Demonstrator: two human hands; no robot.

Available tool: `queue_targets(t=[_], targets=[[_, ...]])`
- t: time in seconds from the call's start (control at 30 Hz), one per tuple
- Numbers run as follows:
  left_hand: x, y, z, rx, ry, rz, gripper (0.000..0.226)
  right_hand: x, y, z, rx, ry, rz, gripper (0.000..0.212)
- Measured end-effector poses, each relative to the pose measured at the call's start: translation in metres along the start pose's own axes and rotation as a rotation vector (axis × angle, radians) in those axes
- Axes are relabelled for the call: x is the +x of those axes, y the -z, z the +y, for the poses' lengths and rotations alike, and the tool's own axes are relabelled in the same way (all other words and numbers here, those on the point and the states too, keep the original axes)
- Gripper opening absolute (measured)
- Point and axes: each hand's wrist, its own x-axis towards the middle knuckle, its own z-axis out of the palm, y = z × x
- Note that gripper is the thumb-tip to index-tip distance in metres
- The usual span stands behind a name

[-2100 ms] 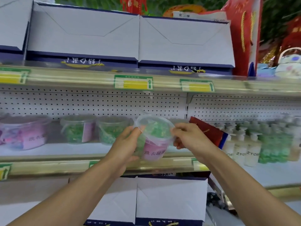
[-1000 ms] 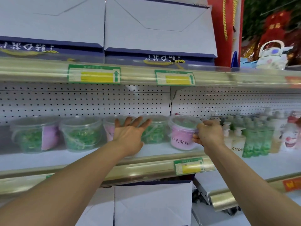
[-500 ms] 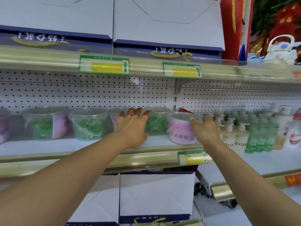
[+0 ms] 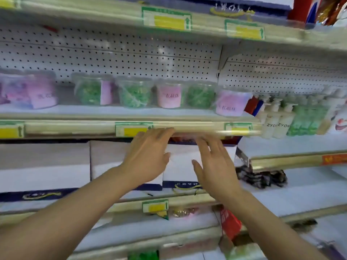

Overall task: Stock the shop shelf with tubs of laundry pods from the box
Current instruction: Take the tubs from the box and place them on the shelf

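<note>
Already a row of tubs (image 4: 135, 92) stands along the shelf (image 4: 120, 111), set toward its back, running from the left edge to a pink-labelled tub (image 4: 230, 103) at the right end, just beside the bottles (image 4: 277, 119). Both hands are below the shelf's front rail and hold nothing: the left hand (image 4: 148, 158) has straight fingers, its tips near the rail, and the right hand (image 4: 216, 164) is spread wide, fingers apart. Neither touches a tub. As for progress, several tubs look placed, with a free strip along the shelf's front edge that could take more. The box the tubs come from is not in view, so how many remain cannot be told; white cartons (image 4: 127, 158) sit on the shelf below. Probably the next step is to fetch another tub.
</note>
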Motion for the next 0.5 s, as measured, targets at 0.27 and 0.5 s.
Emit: queue_targets(t=[0.27,0.5], targets=[[-0.136,-0.09,-0.049,-0.07,0.119,-0.409,0.057,-0.123,-0.076,-0.07,0.016,-0.053,-0.335,0.052],[-0.251,-0.188,-0.078,-0.119,0.192,-0.679,0.048,-0.249,-0.145,-0.095,0.031,-0.175,-0.705,0.054]])
